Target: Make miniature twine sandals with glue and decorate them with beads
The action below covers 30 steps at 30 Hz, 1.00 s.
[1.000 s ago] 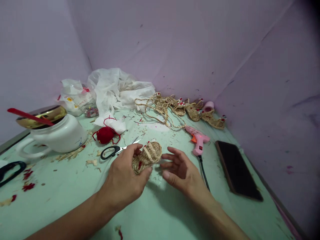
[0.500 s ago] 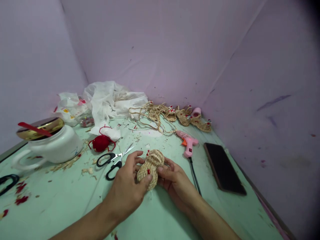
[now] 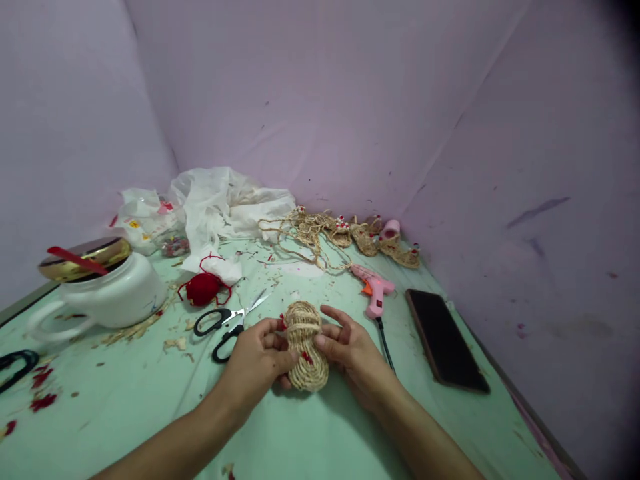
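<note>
A miniature slipper (image 3: 305,373) of coiled tan rope is held upright between my hands, just above the table. A band of the same rope crosses its upper part, and bits of red yarn show at its left edge and lower middle. My left hand (image 3: 260,357) grips its left side, thumb in front and fingers partly hidden behind. On the right edge, my right hand (image 3: 353,350) pinches it with the thumb, its index finger raised off the rope. Black-handled scissors (image 3: 231,320) lie open left of my left hand.
A pink glue gun (image 3: 377,293) and a black phone (image 3: 447,340) lie to the right. At left are a white mug (image 3: 117,293) and a red yarn ball (image 3: 203,289). Several rope slippers (image 3: 365,239) and a white plastic bag (image 3: 225,200) sit along the wall.
The slipper has turned from leaning right to nearly upright, showing its crossing band more squarely. My right index finger has lifted away from it. The view has shifted slightly.
</note>
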{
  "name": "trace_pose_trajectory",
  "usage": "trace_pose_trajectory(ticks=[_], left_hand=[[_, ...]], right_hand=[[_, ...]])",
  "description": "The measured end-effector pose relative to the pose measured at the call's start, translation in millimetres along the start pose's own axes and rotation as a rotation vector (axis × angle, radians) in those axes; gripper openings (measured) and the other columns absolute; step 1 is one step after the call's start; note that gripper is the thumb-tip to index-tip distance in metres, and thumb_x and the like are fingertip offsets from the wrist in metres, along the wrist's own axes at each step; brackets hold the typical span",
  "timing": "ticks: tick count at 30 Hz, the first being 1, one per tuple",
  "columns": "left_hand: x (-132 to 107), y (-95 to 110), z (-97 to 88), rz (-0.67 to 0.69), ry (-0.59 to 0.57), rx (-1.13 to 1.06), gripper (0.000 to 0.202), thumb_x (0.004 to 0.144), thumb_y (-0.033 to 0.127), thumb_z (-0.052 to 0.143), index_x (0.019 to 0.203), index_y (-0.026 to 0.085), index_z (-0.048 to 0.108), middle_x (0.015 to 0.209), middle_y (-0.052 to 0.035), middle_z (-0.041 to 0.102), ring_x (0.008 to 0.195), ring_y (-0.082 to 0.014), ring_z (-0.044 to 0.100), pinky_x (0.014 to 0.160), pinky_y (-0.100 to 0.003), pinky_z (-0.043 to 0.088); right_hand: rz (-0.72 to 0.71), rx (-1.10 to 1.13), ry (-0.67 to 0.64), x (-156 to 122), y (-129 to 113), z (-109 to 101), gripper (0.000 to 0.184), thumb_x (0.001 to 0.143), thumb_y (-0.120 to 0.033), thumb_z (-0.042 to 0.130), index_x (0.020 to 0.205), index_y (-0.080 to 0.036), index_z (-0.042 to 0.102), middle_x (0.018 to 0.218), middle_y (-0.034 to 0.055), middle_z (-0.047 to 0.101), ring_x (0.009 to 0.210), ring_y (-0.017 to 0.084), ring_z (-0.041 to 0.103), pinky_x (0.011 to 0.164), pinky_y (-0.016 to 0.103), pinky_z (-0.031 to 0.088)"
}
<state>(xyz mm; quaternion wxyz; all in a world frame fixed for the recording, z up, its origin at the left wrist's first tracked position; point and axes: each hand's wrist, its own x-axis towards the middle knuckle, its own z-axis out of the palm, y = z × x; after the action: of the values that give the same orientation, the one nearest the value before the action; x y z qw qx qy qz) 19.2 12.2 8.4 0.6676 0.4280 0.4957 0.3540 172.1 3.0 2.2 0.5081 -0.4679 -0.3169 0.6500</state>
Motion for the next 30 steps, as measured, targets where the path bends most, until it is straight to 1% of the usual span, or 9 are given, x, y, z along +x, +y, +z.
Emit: trace_pose_trajectory(ticks=[3,7,11,15,19,21,23,27,30], left_hand=[[3,-4,1.9,0.019,0.025,0.035,0.046,0.053,0.022,0.066,0.094,0.012,0.046,0.053,0.007,0.049,0.04,-0.0091,0.048,0.036,-0.021,0.041],[1,-7,4.4,0.005,0.075,0.165,0.056,0.06,0.014,0.058,0.112,0.014,0.038,0.057,0.0087,0.045,0.038,-0.0081,0.044,0.035,-0.021,0.04],[-2,-10,5.0,0.111,0.133,0.354,0.056,0.065,0.011,0.055,0.117,0.02,0.037,0.065,0.0067,0.046,0.047,-0.0079,0.048,0.044,-0.02,0.039],[-4,-13,4.6,0.146,0.177,0.503,0.044,0.066,0.012,0.055,0.107,0.023,0.042,0.067,0.0058,0.046,0.053,-0.0096,0.05,0.049,-0.021,0.037],[-9,-12,4.9,0.154,0.203,0.61,0.029,0.067,0.02,0.057,0.094,0.023,0.047,0.068,0.0041,0.05,0.056,-0.0124,0.051,0.052,-0.023,0.036],[-14,-11,3.7,0.214,0.227,0.67,0.028,0.067,0.026,0.059,0.093,0.023,0.05,0.074,0.0013,0.055,0.059,-0.014,0.052,0.055,-0.025,0.037],[-19,-9,1.2,0.309,0.248,0.7,0.027,0.07,0.03,0.059,0.095,0.023,0.052,0.082,-0.0015,0.058,0.062,-0.0151,0.052,0.059,-0.026,0.037],[-22,-4,-5.2,0.37,0.218,0.531,0.017,0.08,0.035,0.048,0.091,0.023,0.053,0.077,0.0,0.058,0.059,-0.0126,0.05,0.056,-0.024,0.038],[-21,3,-9.1,0.355,0.242,0.38,0.019,0.082,0.038,0.045,0.084,0.021,0.054,0.063,0.003,0.051,0.054,-0.0109,0.044,0.051,-0.021,0.035]], right_hand=[[-0.083,-0.265,0.122,3,1,-6,0.058,0.053,-0.022,0.073,0.103,-0.018,0.044,0.086,0.0028,0.057,0.07,0.016,0.058,0.065,0.031,0.045],[-0.343,-0.834,0.24,-2,2,-11,0.047,0.061,-0.018,0.063,0.105,-0.021,0.047,0.107,0.0071,0.053,0.084,0.02,0.055,0.065,0.033,0.045],[-0.392,-1.117,0.223,-10,2,-7,0.026,0.067,-0.016,0.056,0.092,-0.022,0.051,0.082,0.0003,0.058,0.062,0.014,0.052,0.057,0.029,0.042],[-0.328,-0.988,0.141,-14,-8,-4,0.011,0.07,-0.025,0.058,0.078,-0.02,0.053,0.071,-0.0006,0.058,0.056,0.013,0.051,0.05,0.025,0.041],[-0.443,-0.813,0.267,-15,-20,-9,0.019,0.072,-0.035,0.058,0.081,-0.018,0.059,0.078,0.0031,0.059,0.061,0.014,0.052,0.052,0.025,0.042],[-0.54,-0.803,0.318,-15,-23,-13,0.017,0.076,-0.035,0.054,0.073,-0.018,0.058,0.07,0.0012,0.055,0.058,0.013,0.048,0.052,0.025,0.039],[-0.55,-0.788,0.34,-15,-21,-16,0.023,0.08,-0.034,0.048,0.063,-0.019,0.05,0.057,-0.0024,0.045,0.052,0.011,0.04,0.049,0.024,0.033],[-0.442,-0.755,0.356,-18,-13,-13,0.028,0.084,-0.031,0.036,0.057,-0.021,0.035,0.053,-0.0053,0.027,0.048,0.011,0.028,0.043,0.024,0.024],[-0.507,-0.822,0.308,-25,-7,-7,0.034,0.086,-0.031,0.032,0.054,-0.022,0.027,0.052,-0.0053,0.024,0.047,0.011,0.026,0.044,0.025,0.022]])
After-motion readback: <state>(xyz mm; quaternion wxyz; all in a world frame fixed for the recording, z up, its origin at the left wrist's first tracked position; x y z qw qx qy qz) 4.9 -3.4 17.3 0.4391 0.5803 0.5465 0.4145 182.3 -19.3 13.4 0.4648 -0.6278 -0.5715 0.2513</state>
